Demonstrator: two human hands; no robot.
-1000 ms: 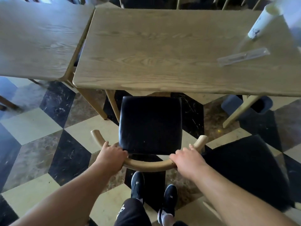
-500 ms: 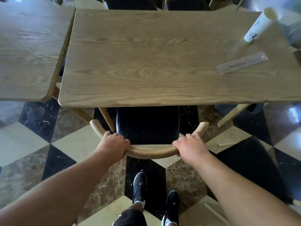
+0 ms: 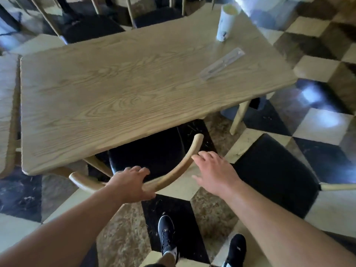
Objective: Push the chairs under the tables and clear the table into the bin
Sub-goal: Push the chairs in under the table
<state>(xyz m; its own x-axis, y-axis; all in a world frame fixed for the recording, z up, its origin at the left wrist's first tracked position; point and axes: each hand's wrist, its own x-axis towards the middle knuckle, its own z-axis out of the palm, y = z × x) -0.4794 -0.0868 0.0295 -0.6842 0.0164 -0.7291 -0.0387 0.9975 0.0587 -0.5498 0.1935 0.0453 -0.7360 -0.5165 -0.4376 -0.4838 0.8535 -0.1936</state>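
A chair with a black seat and a curved wooden backrest is tucked mostly under the wooden table. My left hand still rests on the backrest, its fingers loosely curled over the rail. Just off the rail's right part hovers my right hand, fingers spread and holding nothing. On the table's far right corner stand a white paper cup and a clear plastic wrapper.
A second chair's black seat stands out on the floor to my right. A blue-grey bin sits under the table's right end. Another table adjoins on the left; more chairs stand behind. My feet are on the checkered floor.
The chair has slid further under the table. My right hand has come off the backrest and opened; my left hand's grip has loosened. The view has swung to the right.
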